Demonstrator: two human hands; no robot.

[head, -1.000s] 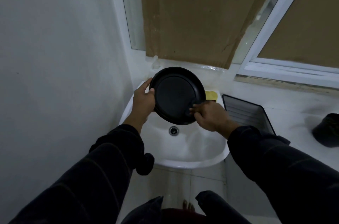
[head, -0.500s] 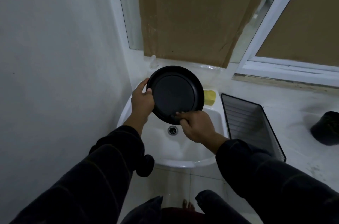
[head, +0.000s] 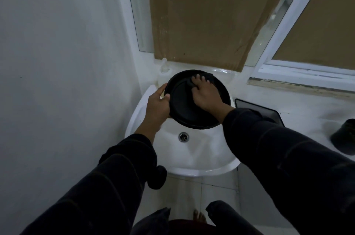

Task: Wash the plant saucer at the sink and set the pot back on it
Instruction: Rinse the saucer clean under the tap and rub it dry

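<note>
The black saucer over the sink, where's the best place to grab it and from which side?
Probably the rim, from the left. The black saucer is tilted over the sink, its face toward the camera, so its raised edge sticks out there. The left hand already grips that left rim, thumb on the front. This leaves the face free for the right hand, pressing near the top.
</note>
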